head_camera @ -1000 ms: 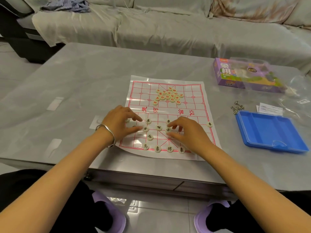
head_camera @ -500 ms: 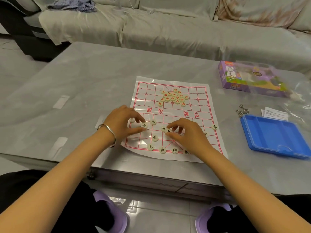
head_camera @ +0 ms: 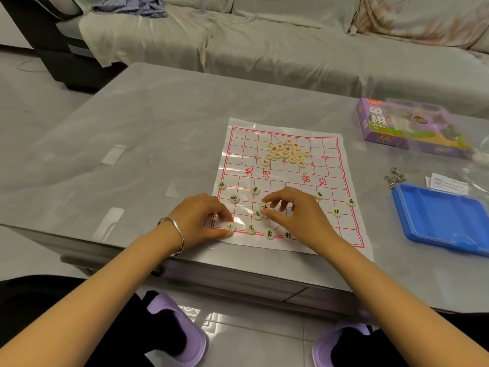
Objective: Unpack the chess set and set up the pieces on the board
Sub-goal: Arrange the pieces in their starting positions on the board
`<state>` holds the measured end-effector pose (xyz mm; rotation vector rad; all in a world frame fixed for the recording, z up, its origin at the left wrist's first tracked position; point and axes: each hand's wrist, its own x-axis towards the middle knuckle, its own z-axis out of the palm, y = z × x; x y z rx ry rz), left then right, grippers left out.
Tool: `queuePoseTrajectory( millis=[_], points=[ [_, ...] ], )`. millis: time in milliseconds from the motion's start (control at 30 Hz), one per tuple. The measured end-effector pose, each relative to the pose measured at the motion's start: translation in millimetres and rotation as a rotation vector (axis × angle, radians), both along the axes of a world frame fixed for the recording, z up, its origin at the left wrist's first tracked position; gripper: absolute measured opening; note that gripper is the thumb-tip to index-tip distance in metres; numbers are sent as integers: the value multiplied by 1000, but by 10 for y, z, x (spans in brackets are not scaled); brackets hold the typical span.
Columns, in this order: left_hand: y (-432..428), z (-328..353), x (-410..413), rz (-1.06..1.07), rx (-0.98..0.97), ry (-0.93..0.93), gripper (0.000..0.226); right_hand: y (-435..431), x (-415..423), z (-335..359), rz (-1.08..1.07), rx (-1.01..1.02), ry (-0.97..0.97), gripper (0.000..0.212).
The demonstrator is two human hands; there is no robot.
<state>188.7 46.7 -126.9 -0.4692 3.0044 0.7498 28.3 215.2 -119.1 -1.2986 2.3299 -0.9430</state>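
A thin plastic chess board with a red grid lies on the grey table. Several cream discs with black characters stand on its near half. A heap of red-lettered discs sits on the far half. My left hand pinches a black-lettered disc at the board's near left corner. My right hand pinches another black-lettered disc just above the board, near the middle of the near half. It hides part of the near row.
A purple chess-set box in clear wrapping lies at the far right. A blue plastic tray sits right of the board, with metal rings and a paper slip behind it. A covered sofa stands beyond the table.
My left hand has carried its disc down from the middle left to the near left corner. My right hand has lifted a disc slightly. More discs on the left side now show.
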Motion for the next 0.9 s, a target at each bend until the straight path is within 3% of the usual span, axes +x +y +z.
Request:
queuePoseTrajectory(
  millis=[367, 567, 667, 900],
  points=[
    [43, 57, -49, -24, -66, -27, 39, 144, -32, 38, 4, -6, 8, 23],
    [444, 197, -355, -132, -127, 156, 47, 608, -290, 156, -39, 39, 12, 23],
    [691, 190, -576, -167, -82, 135, 46, 894, -441, 216, -77, 61, 3, 24],
    [1046, 71, -1002, -268, -182, 24, 43, 1259, -527, 127, -131, 132, -44, 23]
  ],
)
